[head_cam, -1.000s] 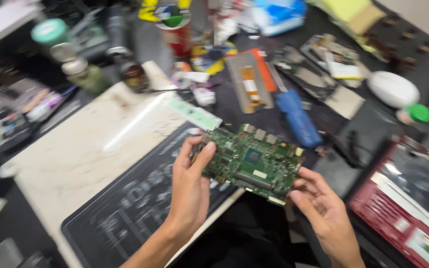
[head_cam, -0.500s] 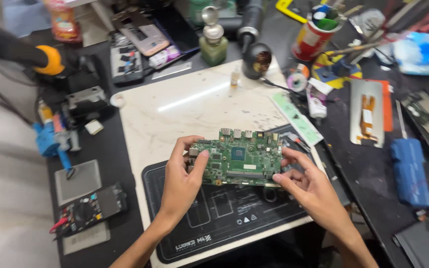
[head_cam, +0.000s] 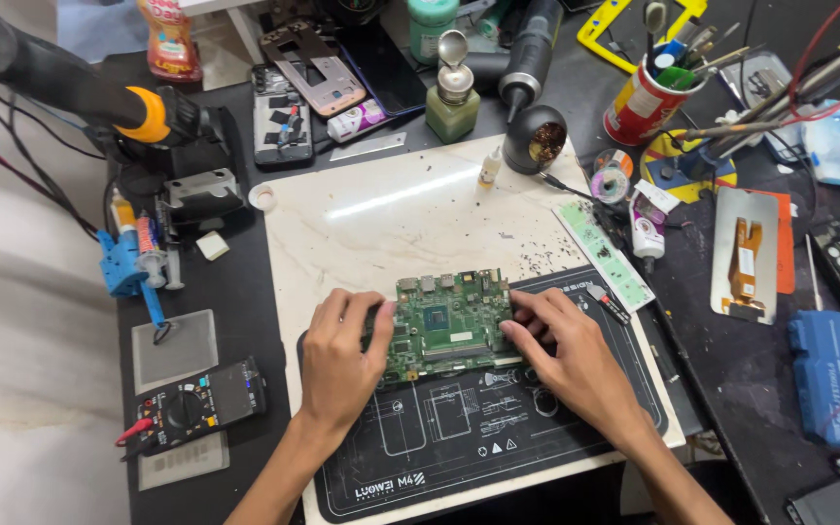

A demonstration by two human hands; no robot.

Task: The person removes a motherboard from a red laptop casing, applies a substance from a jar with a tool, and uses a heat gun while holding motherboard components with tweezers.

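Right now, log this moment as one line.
left hand: on board's left edge | right hand: on right edge | board: flat on black mat | multimeter: left, untouched

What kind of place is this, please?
Most likely an electronics repair bench. A green circuit board lies on a black work mat under both hands, with a multimeter and opened phones nearby.

Green circuit board (head_cam: pixel 447 326): left and right edges hidden under left hand (head_cam: pixel 340 362) and right hand (head_cam: pixel 566 355); small parts unreadable. Both forearms below board cut by frame bottom.
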